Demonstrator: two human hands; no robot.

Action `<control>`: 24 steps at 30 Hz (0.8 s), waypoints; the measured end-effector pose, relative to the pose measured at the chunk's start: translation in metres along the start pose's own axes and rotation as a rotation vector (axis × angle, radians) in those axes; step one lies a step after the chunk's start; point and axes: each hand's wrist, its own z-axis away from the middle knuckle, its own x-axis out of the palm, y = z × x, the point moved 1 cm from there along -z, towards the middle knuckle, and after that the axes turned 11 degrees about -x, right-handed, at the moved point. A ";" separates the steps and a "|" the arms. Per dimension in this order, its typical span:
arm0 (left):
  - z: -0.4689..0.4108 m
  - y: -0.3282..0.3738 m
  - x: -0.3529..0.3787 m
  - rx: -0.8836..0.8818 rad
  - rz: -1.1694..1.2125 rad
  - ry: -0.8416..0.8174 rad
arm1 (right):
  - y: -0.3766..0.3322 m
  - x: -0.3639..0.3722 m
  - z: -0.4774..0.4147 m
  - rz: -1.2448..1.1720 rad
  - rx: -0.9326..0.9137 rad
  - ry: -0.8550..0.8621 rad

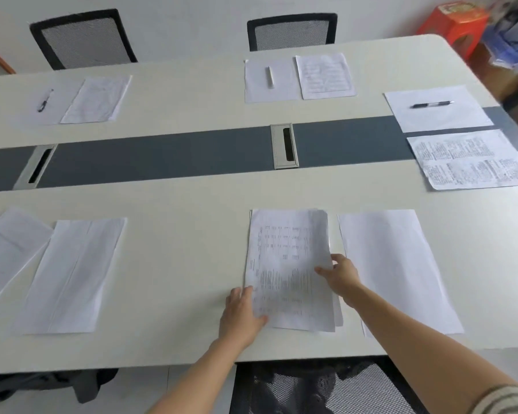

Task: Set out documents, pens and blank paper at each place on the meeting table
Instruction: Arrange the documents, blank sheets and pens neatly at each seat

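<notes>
Mesh chairs (84,40), red stool (454,25) (far corner)

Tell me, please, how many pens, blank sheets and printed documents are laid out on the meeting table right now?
Pens: 3
Blank sheets: 5
Printed documents: 5
Total: 13

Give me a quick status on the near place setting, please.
Both hands, left hand and right hand, on printed document, squaring it. Blank sheet beside it. No pen here yet. Nothing in the way.
</notes>
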 end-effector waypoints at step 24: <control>0.002 0.005 0.032 0.117 -0.107 0.222 | 0.050 0.006 0.056 0.625 -0.279 -0.019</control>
